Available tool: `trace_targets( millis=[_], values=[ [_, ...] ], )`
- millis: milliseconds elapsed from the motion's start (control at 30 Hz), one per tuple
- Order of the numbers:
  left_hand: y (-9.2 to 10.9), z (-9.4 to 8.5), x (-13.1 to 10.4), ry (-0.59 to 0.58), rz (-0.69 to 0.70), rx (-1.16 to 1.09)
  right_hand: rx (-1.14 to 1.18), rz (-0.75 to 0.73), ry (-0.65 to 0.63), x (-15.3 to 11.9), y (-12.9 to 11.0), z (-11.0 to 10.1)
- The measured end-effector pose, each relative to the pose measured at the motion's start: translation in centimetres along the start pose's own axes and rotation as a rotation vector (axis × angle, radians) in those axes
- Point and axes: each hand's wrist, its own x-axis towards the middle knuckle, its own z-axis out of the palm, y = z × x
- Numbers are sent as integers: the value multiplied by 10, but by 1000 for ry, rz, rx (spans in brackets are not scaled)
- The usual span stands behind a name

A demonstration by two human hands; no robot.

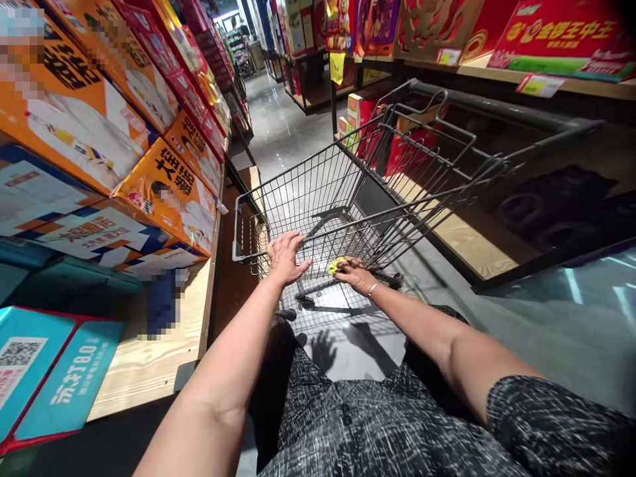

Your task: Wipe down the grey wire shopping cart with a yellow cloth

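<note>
A dark metal shopping cart (308,173) stands sideways in front of me, its handle end to the right. My left hand (287,258) rests on the top rail of the cart's near side, fingers over the bar and thumb spread apart. Lower and to the right, my right hand (354,273) presses a crumpled yellow cloth (340,265) against the wire side of the basket. Its fingers are curled over the cloth and partly hidden. Through the wires, the basket shows the floor beneath.
Orange gift boxes (163,192) are stacked on the left shelf, with a turquoise box (64,377) lower down. On the right, a wooden shelf (477,255) stands close behind the cart, with red boxes (561,40) above. A shiny floor aisle (273,112) runs away ahead.
</note>
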Motion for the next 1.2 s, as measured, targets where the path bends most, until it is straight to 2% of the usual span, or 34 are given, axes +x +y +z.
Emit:
trace_targets(
  millis=[67, 133, 233, 367, 433, 467, 533, 700, 767, 800, 867, 1000, 1100, 1200],
  values=[
    [-3, -1, 0, -8, -6, 9, 10, -45, -5, 2, -7, 1],
    [-4, -2, -1, -8, -12, 17, 13, -92, 51, 10, -5, -13],
    [-4, -1, -3, -10, -4, 12, -6, -96, 230, 24, 16, -57],
    [-4, 1, -5, 4, 2, -9, -92, 136, 622, 32, 61, -129],
    [-2, 1, -4, 13, -1, -16, -131, 250, 698, 34, 69, -149],
    [-1, 1, -4, 14, -3, -17, -140, 280, 687, 36, 65, -152],
    [0, 3, -3, 15, -9, -16, -134, 294, 605, 46, 40, -147],
    [-4, 8, 0, 19, -52, 16, -45, 155, 387, 94, -56, -115],
    [-10, 8, 0, 11, -53, 26, -11, 111, 328, 106, -70, -114],
    [-14, 8, 0, 10, -43, 23, -3, 101, 304, 108, -68, -116],
    [-20, 5, -1, 15, -12, 2, -8, 89, 279, 100, -47, -126],
    [-29, -1, -3, 21, 3, -32, -91, 119, 321, 53, 31, -158],
    [-30, -6, -4, -13, 0, -36, -200, 224, 365, 7, 87, -188],
    [-20, -12, 0, -62, -39, -4, -313, 398, 410, -24, 117, -210]
  ],
)
